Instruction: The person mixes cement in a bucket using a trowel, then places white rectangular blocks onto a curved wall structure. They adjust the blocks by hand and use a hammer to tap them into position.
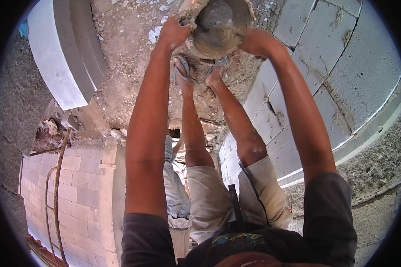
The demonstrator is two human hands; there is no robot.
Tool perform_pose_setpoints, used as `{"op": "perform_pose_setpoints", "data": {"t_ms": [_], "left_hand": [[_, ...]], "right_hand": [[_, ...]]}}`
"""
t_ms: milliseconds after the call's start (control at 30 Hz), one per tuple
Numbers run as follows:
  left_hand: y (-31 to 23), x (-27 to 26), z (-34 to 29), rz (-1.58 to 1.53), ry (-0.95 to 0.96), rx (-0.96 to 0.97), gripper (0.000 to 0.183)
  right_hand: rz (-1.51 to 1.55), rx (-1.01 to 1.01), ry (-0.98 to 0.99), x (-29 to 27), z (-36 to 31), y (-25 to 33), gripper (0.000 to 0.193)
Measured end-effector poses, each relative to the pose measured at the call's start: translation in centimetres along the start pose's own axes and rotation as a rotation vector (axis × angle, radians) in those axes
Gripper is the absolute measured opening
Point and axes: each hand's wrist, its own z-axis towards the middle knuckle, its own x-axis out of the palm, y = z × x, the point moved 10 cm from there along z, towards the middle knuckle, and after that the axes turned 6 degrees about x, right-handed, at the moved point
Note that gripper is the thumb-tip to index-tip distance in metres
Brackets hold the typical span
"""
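Observation:
A round bucket of wet grey mortar stands at the top middle, just beyond my feet. My left hand is closed on its left rim, with mortar smeared over the thumb and fingers. At the right rim, my right hand is closed with its fingers curled. A short dark piece shows between that hand and the mortar, but I cannot make out what it is. The mortar's surface looks swirled, with a smoother mound towards the far side.
A wall of large grey blocks runs along the right. At the upper left stands a pale block structure. Rubble-strewn ground lies between them. A rusty metal bar frame is at the lower left; another person's legs show behind me.

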Motion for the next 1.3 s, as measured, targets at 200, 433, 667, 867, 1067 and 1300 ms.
{"op": "perform_pose_setpoints", "data": {"t_ms": [200, 433, 667, 867, 1067, 1300], "left_hand": [[0.4, 0.6, -0.2, -0.076, 0.035, 0.064, 0.036], [0.0, 2.2, -2.1, -0.268, 0.059, 0.078, 0.040], [0.2, 2.6, -2.5, -0.366, 0.006, -0.036, 0.041], [-0.2, 2.3, -3.2, -0.292, -0.038, 0.010, 0.039], [-0.9, 2.3, -3.8, -0.353, -0.034, -0.034, 0.034], [-1.3, 1.6, -4.1, -0.419, -0.015, -0.044, 0.035]], "right_hand": [[-0.156, -0.214, -0.414, -2.7, 4.3, 3.2, 0.049], [-0.211, -0.278, -0.142, 12.8, 8.6, 6.1, 0.049], [0.515, -0.094, 0.312, 7.8, -0.6, -1.3, 0.054], [0.144, -0.155, -0.286, -3.1, 4.5, -6.7, 0.054], [-0.250, -0.330, -0.232, 5.3, 15.6, -1.7, 0.026], [0.462, -0.176, 0.305, 14.4, 13.4, -1.3, 0.025]]}}
